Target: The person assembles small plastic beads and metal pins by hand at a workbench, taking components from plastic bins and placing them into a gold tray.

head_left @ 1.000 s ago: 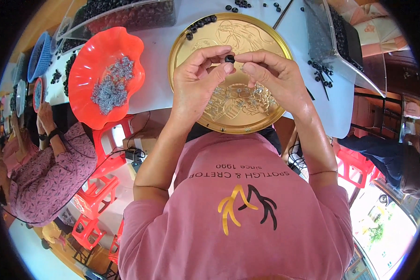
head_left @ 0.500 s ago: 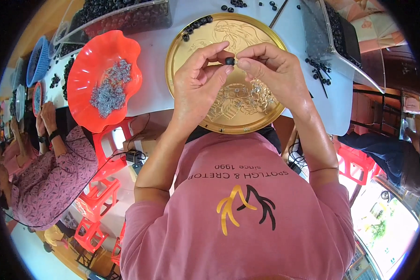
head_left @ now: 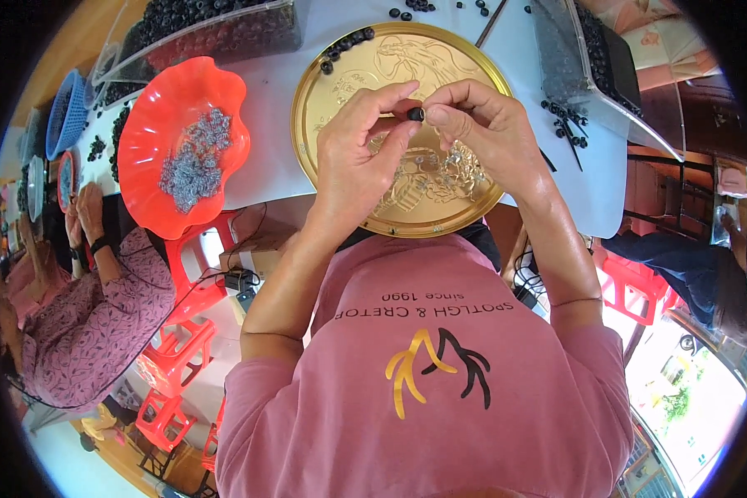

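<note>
Over a round gold tray (head_left: pixel 317 124), my left hand (head_left: pixel 353 149) pinches a small black knob-like cylinder (head_left: pixel 416 114) between thumb and fingertips. My right hand (head_left: pixel 485 133) meets it from the right, thumb and forefinger pressed together at the cylinder's end. Whatever tiny piece sits in those right fingertips is too small to make out. Several more black cylinders (head_left: pixel 345 48) lie along the tray's far left rim. Small silvery bits (head_left: pixel 430 160) are scattered on the tray's near part, below my hands.
Left of the tray stands a red scalloped bowl (head_left: pixel 144 141) with a pile of small grey metal pieces (head_left: pixel 195 170). Clear boxes of black parts stand far left (head_left: pixel 261 41) and right (head_left: pixel 574 62). Loose black parts and thin dark rods (head_left: pixel 571 141) lie right. Another person's hands (head_left: pixel 89 212) work at left.
The black cylinder has shifted slightly right and nearer to me, and is turned so its end shows more. Both hands stay together over the tray.
</note>
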Demonstrator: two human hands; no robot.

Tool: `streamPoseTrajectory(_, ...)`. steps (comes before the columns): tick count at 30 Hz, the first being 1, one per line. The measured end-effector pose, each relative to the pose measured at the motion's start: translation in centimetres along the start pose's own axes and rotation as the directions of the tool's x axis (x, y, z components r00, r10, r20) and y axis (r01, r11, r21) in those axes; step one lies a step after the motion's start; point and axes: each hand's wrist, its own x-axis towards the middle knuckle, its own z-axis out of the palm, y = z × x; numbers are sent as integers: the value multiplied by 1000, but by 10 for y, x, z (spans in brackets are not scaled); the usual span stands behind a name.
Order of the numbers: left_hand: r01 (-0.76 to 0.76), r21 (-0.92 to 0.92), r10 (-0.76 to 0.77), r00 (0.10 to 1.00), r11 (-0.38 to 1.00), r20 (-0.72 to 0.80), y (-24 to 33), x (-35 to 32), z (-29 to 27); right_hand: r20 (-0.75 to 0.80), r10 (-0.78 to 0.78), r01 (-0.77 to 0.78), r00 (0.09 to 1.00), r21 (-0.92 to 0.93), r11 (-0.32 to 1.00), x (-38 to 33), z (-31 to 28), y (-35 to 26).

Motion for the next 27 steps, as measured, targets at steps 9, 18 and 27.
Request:
streamPoseTrajectory(9,160,-219,-155,987,963,38,3,1,-4,33,74,-77,997,99,992,0,-2,2)
streamPoseTrajectory(18,151,-388,-136,988,909,66,-4,-1,2,17,82,-84,996,235,968,-2,4,10)
streamPoseTrajectory(27,-195,136,184,979,971,88,-19,-16,-17,88,138,-163,987,464,871,-12,25,21)
